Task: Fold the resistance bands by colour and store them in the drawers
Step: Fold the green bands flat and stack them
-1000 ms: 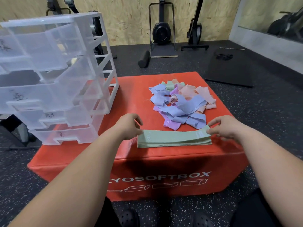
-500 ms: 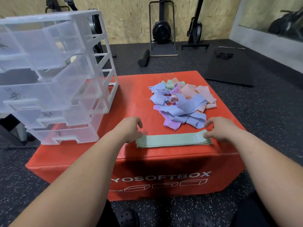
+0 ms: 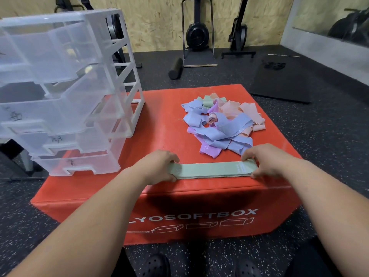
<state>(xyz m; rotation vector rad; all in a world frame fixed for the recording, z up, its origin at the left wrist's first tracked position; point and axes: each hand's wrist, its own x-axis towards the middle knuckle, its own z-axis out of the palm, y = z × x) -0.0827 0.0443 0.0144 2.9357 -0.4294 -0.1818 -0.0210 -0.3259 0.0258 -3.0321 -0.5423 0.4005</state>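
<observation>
— Why does the green band (image 3: 212, 170) lie flat along the red box's (image 3: 159, 108) near edge?
— Your left hand (image 3: 157, 166) and right hand (image 3: 267, 162) each pinch one end, probably squaring it for folding, just short of the mixed pile (image 3: 221, 124).

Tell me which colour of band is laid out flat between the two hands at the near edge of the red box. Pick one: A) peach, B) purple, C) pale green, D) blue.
C: the green band lies flat on the red box, its ends pinched by the left hand and the right hand, in front of the mixed pile.
</observation>
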